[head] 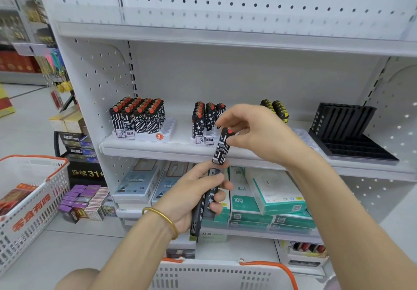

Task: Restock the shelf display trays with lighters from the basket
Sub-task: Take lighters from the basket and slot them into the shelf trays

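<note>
Lighters stood packed in white display trays on the shelf, tops up so shoppers could see them. The basket sat low and close, within easy reach. The left hand curled round a black pack, steadying it. The right hand pinched one patterned lighter near its top, probably bound for a tray.

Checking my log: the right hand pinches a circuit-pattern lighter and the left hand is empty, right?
No. The left hand is not empty: it grips a long black white-lettered pack. The right hand does pinch the circuit-pattern lighter, per the head view.
</note>
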`<state>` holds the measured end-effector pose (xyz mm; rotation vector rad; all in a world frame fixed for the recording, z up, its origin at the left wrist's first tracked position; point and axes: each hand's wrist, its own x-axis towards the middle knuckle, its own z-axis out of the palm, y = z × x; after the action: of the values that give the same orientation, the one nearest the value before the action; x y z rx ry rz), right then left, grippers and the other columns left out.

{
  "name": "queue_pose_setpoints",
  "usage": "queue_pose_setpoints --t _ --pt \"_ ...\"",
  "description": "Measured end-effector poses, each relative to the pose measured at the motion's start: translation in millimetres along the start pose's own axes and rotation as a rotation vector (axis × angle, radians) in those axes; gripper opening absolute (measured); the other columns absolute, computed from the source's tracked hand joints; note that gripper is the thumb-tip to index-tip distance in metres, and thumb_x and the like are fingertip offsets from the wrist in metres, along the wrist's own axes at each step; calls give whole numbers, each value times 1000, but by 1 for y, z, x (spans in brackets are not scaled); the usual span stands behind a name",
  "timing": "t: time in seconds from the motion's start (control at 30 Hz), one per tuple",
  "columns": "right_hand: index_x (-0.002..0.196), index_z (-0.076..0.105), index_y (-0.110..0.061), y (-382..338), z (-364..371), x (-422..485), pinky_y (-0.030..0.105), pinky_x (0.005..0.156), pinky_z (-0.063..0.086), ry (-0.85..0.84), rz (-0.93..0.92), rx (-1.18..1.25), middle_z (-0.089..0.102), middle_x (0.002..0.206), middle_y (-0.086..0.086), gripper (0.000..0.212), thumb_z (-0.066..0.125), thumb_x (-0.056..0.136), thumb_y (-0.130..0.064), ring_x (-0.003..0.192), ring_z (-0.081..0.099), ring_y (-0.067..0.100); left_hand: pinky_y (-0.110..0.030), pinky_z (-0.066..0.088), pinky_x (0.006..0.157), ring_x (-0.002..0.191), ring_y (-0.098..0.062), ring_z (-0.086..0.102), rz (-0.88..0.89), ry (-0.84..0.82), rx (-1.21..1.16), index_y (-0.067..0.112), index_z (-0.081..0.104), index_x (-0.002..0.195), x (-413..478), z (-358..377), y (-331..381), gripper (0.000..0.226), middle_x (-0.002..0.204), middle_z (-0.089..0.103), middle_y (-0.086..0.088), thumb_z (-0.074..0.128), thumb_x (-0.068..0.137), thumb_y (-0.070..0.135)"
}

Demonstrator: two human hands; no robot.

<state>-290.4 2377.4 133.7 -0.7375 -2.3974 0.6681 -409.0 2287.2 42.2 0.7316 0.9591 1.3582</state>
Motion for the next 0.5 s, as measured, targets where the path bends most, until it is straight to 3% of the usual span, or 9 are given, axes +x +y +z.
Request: queue_pose_setpoints --t 0.07,0.2,0.4,0.5 --pt "90 64 -26 1 -6 9 18 74 50 79 11 17 62 86 -14 35 65 77 7 79 57 2 -18 35 39 47 -12 43 -11 21 -24 4 55 119 1 -2 0 27 68 59 -10 45 94 0" --pt "86 62 -27 9 -16 37 19 75 43 261 27 -37 62 88 -8 36 61 77 7 84 57 11 -18 36 39 46 -13 44 -42 67 -67 0 55 116 4 -4 -1 24 68 59 -13 47 93 -1" --pt "102 64 -16 25 -2 70 19 71 37 182 63 -263 57 101 1 30 54 84 6 86 52 14 -17 37 38 45 -13 45 -69 90 -105 -3 54 114 5 -6 -1 22 66 59 -13 47 93 -2" --pt "105 65 -13 27 4 75 22 73 38 179 46 -364 42 102 1 28 54 87 5 86 47 17 -17 37 38 45 -13 46 -79 91 -118 -3 53 115 6 -7 0 23 66 59 -13 47 93 -3"
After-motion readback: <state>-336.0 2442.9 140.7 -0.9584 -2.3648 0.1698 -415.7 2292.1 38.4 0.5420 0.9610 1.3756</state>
